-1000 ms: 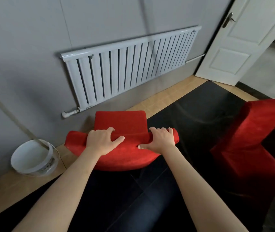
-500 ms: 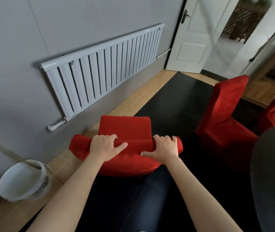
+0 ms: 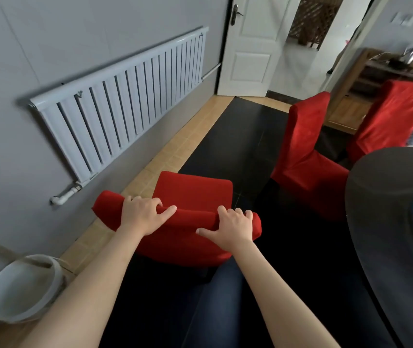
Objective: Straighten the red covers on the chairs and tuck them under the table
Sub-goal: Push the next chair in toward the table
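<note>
Head view: left hand (image 3: pixel 143 216) and right hand (image 3: pixel 233 227) both curl over the top rail of the near red-covered chair (image 3: pixel 190 222), gripping it. Dark round table (image 3: pixel 386 222) right; two covered chairs (image 3: pixel 306 156) far right.

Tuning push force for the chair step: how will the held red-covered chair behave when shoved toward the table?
The chair probably slides as one rigid body on the dark glossy floor. Left hand and right hand grip its top edge, so a high push may tip it. The cloth cover could bunch.
</note>
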